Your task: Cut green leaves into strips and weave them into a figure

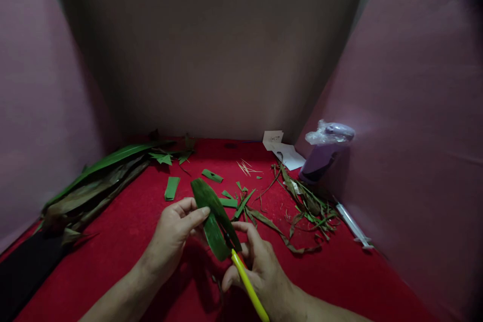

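Head view: my left hand (179,226) pinches a green leaf piece (206,195) between thumb and fingers, holding it up above the middle of the near part of the red worktop (124,271). My right hand (262,261) is closed around a yellow-handled tool (247,279), whose working end, mostly hidden, meets the near end of the leaf piece, where a long slit opens. My hands are apart from each other, the leaf piece between them. Beyond my left hand lie a cut green rectangle (172,188) and a small strip (212,175); thin wooden sticks (248,168) lie scattered nearer the far edge. Long leaves (101,173) run along the left edge, with a black item (30,271) at the near left corner. White papers (289,156) lie by the far right corner. Along the right edge, a purple container (320,163) topped with clear plastic leans near a heap of scraps (311,206), and a clear syringe (352,224) lies just beside the wall.
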{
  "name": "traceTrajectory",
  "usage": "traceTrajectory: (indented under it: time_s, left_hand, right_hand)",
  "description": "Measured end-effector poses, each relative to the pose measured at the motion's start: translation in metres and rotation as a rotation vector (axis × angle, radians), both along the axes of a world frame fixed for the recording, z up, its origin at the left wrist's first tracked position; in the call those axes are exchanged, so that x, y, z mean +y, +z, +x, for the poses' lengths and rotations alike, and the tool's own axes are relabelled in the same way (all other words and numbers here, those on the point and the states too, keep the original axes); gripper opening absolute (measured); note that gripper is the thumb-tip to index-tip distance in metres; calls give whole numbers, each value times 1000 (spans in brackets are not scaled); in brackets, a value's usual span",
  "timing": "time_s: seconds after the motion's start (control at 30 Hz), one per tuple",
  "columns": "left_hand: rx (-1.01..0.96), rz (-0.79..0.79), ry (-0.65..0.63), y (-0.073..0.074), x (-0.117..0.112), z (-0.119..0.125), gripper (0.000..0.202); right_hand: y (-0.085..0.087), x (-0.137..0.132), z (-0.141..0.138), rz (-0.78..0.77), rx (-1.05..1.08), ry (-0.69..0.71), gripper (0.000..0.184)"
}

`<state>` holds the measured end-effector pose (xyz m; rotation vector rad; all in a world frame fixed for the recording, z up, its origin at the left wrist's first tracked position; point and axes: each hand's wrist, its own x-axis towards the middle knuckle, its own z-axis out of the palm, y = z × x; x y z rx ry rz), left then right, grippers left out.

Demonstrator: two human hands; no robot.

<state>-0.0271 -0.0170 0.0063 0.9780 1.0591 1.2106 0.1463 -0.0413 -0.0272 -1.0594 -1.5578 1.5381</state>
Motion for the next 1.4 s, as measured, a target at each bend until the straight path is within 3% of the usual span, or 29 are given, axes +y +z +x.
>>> traceTrajectory:
  time_s: [0.3,0.67,0.9,1.17,1.4]
  left_hand:
    - [-71,-12,89,1,3,-1,14]
    - [-62,-15,77,-1,2,0,16]
    - [-44,5,51,1,2,-1,15]
    - [-34,8,29,1,3,-2,13]
    - [-24,17,4,0,3,-2,14]
  right_hand:
    - [-5,1,2,21,-148,-46,71]
    - [-3,1,8,33,-170,-32,81]
    - [-3,-1,4,-7,-226,-130,93]
    - [-3,1,2,-54,-98,-72,84]
    - [-6,2,0,-127,48,-13,65]
